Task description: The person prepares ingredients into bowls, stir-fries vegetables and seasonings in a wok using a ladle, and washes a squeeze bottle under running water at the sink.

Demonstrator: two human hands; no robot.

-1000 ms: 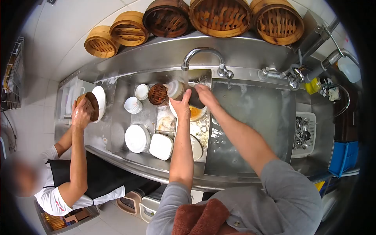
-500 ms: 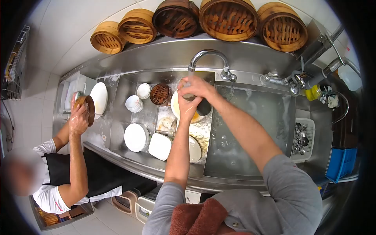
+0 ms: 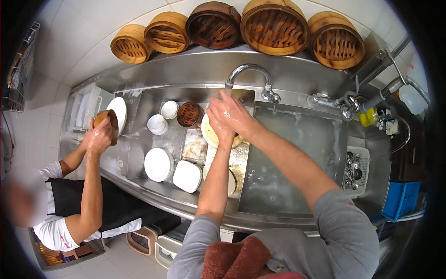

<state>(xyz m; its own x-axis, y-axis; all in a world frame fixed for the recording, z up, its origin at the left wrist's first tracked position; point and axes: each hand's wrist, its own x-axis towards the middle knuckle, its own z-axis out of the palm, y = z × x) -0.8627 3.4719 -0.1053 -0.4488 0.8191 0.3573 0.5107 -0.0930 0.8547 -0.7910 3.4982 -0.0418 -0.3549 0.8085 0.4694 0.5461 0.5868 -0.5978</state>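
Note:
My right hand (image 3: 230,111) lies over my left hand (image 3: 216,122) under the mouth of the curved faucet (image 3: 248,67). Both hands look wet, and their fingers are closed and overlapping. Whatever is between them is hidden. Just below them, a round plate with a yellowish surface (image 3: 209,133) rests in the sink basin, partly covered by my wrists. To its left sits a small dark bamboo steamer (image 3: 189,114). An oval plate (image 3: 231,182) lies under my left forearm, partly hidden.
White bowls (image 3: 157,124), stacked round plates (image 3: 158,165) and square plates (image 3: 187,177) stand in the left basin. The right basin (image 3: 292,158) holds cloudy water. A cutlery basket (image 3: 365,169) is further right. On the left, a co-worker's hands (image 3: 98,135) hold a bamboo steamer (image 3: 111,122).
My right hand has turned and now covers more of my left; the dark object seen beneath them is mostly hidden. The co-worker's steamer has turned and shifted slightly right.

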